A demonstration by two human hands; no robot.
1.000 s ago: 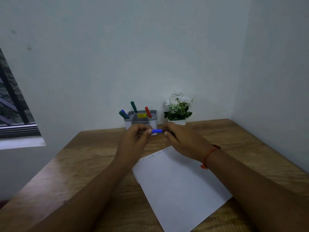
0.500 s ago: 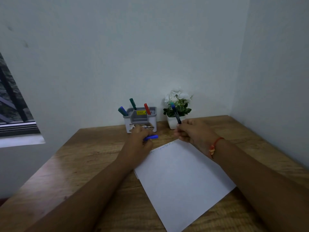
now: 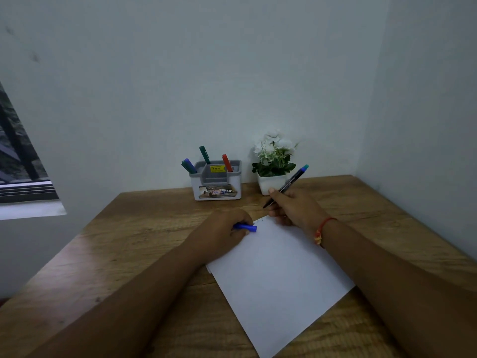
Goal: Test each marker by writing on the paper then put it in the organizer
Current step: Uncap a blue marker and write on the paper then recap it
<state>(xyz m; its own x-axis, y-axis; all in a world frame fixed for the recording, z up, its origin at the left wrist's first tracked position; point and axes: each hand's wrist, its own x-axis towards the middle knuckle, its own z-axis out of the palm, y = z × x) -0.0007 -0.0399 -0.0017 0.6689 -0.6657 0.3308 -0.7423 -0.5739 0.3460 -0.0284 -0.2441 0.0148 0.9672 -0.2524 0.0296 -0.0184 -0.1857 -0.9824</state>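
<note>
Marker (image 3: 286, 186) with dark body and teal end, held in right hand (image 3: 296, 208), fingers curled round it. Tip aimed down at far edge of paper (image 3: 278, 275), just above it. Touching or not, cannot tell.

Blue cap (image 3: 245, 226) gripped in left hand (image 3: 224, 228), fingers curled tight round it. Hand resting at far left edge of paper, maybe to keep it flat on table (image 3: 129, 254).

Tiny marks (image 3: 260, 219) already along far edge of paper, too small to read.

In organizer (image 3: 216, 180) at back by wall, four markers (image 3: 204, 155) standing up: two at left end, one green, one red. Probably tested and put away.

Left to do for this one: write a little line, push cap back on, drop it in organizer. No other loose marker in sight, so likely the last.

White flower pot (image 3: 272, 183) just beside organizer.
</note>
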